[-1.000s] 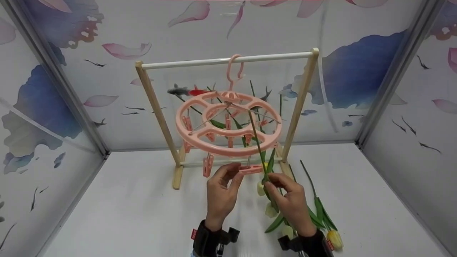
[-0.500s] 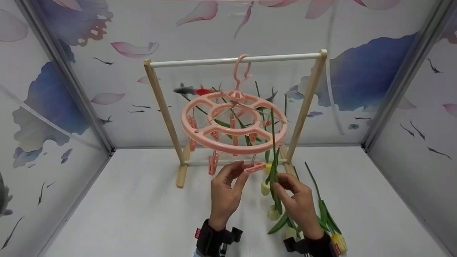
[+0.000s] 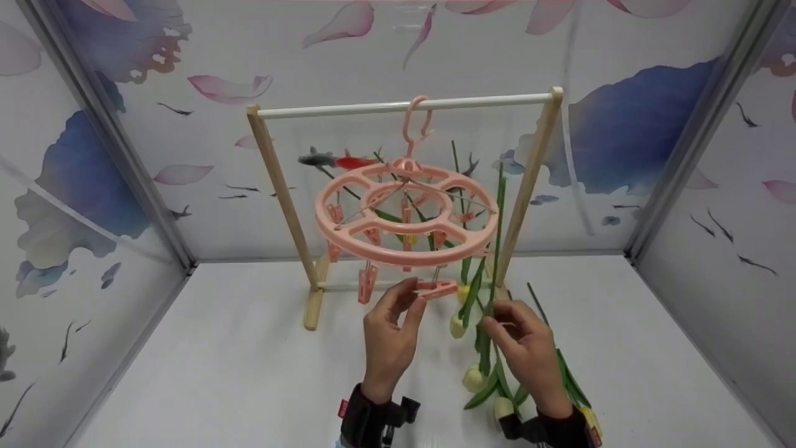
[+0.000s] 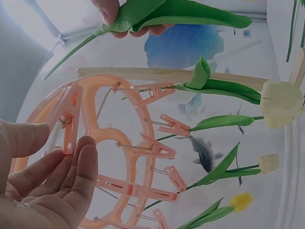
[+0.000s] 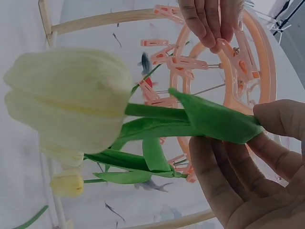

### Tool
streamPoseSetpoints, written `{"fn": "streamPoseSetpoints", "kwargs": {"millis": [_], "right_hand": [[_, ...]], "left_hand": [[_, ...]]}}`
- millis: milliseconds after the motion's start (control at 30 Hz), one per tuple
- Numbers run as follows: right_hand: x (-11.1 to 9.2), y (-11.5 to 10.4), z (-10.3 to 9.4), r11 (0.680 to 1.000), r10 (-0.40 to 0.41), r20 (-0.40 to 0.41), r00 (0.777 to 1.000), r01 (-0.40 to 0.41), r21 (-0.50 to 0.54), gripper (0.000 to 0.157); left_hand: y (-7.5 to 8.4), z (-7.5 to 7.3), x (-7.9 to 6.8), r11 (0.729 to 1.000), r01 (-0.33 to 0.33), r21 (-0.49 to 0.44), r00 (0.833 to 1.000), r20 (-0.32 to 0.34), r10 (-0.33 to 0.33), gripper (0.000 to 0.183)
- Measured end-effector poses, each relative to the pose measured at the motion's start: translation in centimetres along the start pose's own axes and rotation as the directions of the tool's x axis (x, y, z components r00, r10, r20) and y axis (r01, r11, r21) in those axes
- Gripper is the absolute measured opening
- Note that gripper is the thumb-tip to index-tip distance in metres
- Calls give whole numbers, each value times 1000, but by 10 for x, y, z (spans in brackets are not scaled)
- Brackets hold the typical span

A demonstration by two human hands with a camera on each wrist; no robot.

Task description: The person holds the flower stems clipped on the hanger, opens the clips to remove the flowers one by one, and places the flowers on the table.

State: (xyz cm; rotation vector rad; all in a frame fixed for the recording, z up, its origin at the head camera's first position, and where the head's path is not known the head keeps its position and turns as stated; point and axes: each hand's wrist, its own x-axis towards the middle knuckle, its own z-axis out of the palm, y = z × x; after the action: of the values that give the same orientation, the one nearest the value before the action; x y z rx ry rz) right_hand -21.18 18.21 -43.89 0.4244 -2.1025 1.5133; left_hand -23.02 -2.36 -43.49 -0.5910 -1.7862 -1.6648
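Observation:
My left hand (image 3: 390, 342) pinches a pink clothespin (image 3: 438, 290) between thumb and fingertips, at the near side of a round pink clip hanger (image 3: 404, 255). In the left wrist view the same clothespin (image 4: 71, 119) sits between thumb and fingers. My right hand (image 3: 525, 351) pinches a white artificial tulip by its green stem and leaves (image 3: 499, 249), right of the clothespin and apart from it. The stem points up past the hanger's right rim, and the blossom (image 5: 71, 98) lies at the lower end. Several other tulips (image 4: 283, 102) hang head-down from clothespins on the far side.
The hanger hooks over the white bar (image 3: 336, 109) of a wooden-legged stand (image 3: 280, 193). On the white table (image 3: 249, 361), a yellow tulip (image 3: 587, 417) lies beside my right wrist, partly hidden. Other clothespins (image 3: 367, 283) dangle from the hanger. Patterned panels surround the table.
My right hand has shifted right, taking the tulip away from the clothespin. Its stem has swung from leaning left across the hanger to nearly upright. My left hand still pinches the clothespin.

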Motion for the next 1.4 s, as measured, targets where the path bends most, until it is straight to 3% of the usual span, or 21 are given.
{"fn": "streamPoseSetpoints", "kwargs": {"millis": [200, 433, 600, 733, 900, 1167, 1400], "right_hand": [[-1, 4, -6, 999, 22, -33, 999, -24, -42, 18], [0, 9, -14, 984, 123, -58, 991, -129, -123, 20], [1, 10, -19, 950, 273, -37, 961, -275, -149, 24], [3, 12, -21, 929, 340, -24, 940, -340, -146, 24], [3, 13, -23, 918, 373, -3, 928, -370, -142, 25], [3, 16, -22, 900, 422, 16, 907, -416, -134, 23], [2, 20, -20, 913, 394, 40, 918, -386, -133, 17]], "left_hand": [[0, -1, 1, 1000, -22, -6, 1000, 1, 22, 31], [-2, -1, 3, 998, -62, 3, 998, -10, 62, 29], [-2, 0, 4, 997, -69, 14, 998, -10, 70, 29], [-1, 0, 4, 999, -49, 12, 999, -6, 49, 29], [-1, -1, 4, 999, -41, -9, 999, -3, 41, 30], [-2, 1, 5, 995, -87, -38, 996, 19, 88, 27], [-1, 3, 5, 993, -118, -29, 993, 3, 118, 23]]}}
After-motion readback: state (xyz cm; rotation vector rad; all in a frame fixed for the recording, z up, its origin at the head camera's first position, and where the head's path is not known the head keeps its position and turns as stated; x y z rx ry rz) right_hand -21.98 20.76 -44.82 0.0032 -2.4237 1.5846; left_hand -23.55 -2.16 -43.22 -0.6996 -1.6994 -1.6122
